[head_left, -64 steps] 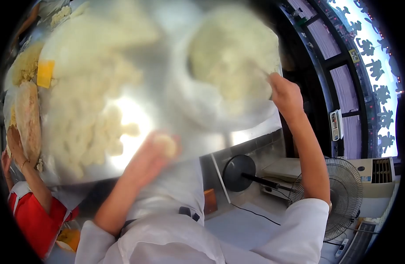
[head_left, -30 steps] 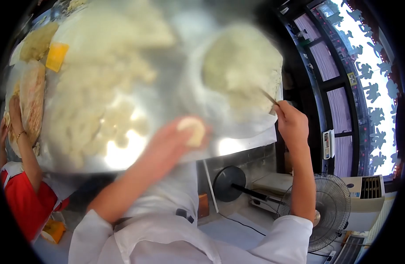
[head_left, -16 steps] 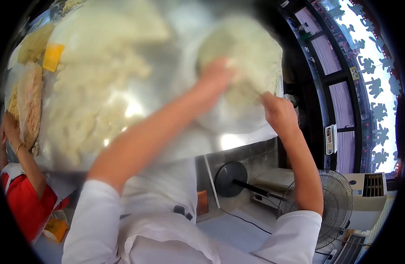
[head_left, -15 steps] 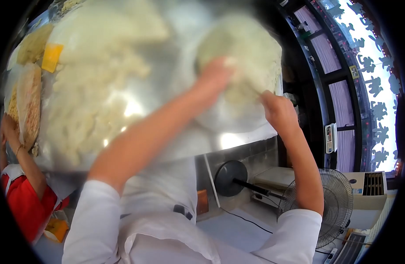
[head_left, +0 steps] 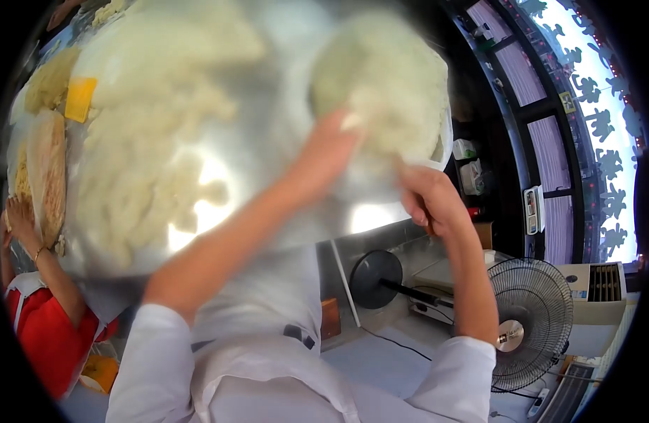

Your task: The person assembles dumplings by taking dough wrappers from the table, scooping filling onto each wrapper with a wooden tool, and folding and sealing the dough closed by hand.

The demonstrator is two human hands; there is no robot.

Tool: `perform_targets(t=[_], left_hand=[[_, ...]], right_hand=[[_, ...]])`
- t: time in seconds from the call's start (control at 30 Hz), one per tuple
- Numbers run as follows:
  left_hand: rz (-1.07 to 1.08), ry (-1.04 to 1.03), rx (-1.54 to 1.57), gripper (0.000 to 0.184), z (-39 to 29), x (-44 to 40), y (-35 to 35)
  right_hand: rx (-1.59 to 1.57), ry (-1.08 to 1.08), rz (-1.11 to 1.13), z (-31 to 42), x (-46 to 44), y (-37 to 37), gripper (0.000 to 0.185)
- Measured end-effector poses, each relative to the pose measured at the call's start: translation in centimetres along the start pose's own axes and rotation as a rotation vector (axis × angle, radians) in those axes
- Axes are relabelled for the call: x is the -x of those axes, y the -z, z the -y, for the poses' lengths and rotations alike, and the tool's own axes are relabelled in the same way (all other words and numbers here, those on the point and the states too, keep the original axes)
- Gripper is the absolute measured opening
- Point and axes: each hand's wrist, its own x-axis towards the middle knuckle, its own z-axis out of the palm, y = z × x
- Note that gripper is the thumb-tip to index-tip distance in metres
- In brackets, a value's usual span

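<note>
A big, rounded, pale green-yellow mass of dough (head_left: 391, 77) lies on the shiny metal table (head_left: 264, 134), blurred in places. At its lower left side my left hand (head_left: 335, 137) has closed on the dough; most of its fingers are blurred or hidden. My right hand (head_left: 434, 194) is closed in a fist at the dough's lower edge. A brown handle end (head_left: 429, 228) sticks out below that fist. The tool's working end is too blurred to make out, so I cannot tell its kind. Small loose dough pieces (head_left: 141, 169) spread left of my left forearm.
A yellow scraper (head_left: 79, 99) lies by a larger pale heap (head_left: 169, 42). At far left, a co-worker's hand (head_left: 20, 215) is beside a long brownish slab (head_left: 48, 176). A standing fan (head_left: 529, 324) is at lower right. A white scale (head_left: 533, 210) sits farther right.
My right hand has come down and slightly left, showing the brown handle end. My left hand has shifted a little down and left along the dough. The view has turned slightly.
</note>
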Motion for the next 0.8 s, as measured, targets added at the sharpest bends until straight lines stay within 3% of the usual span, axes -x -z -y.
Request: perform_targets(t=[0.03,0.17,0.2,0.27,0.37,0.47,0.67,0.8], left_hand=[[-0.008,0.033,0.023,0.033,-0.4,0.4,0.0],[0.005,0.139,0.435,0.036,0.6,0.8,0.5],[0.008,0.16,0.543,0.035,0.6,1.1,0.5],[-0.011,0.161,0.667,0.033,1.1,1.7,0.7],[-0.092,0.079,0.639,0.026,2.3,3.1,1.1],[-0.19,0.107,0.492,0.027,1.6,5.1,1.2],[-0.062,0.04,0.508,0.037,2.8,6.8,4.4],[-0.122,0.028,0.622,0.036,4.1,7.3,6.1]], right_hand=[[-0.035,0.046,-0.003,0.1,0.7,-0.5,0.028],[0.425,0.582,-0.433,-2.1,1.4,-5.4,0.018],[0.623,0.776,-0.518,-3.0,1.3,-6.4,0.025],[1.054,0.949,-0.727,-4.9,0.3,-8.0,0.045],[1.065,0.844,-0.693,-6.3,1.1,-11.9,0.064],[0.992,0.824,-0.663,-7.3,1.7,-14.2,0.068],[0.755,0.823,-0.479,-7.6,5.0,-11.3,0.047],[0.515,0.783,-0.445,-8.0,5.6,-12.1,0.043]])
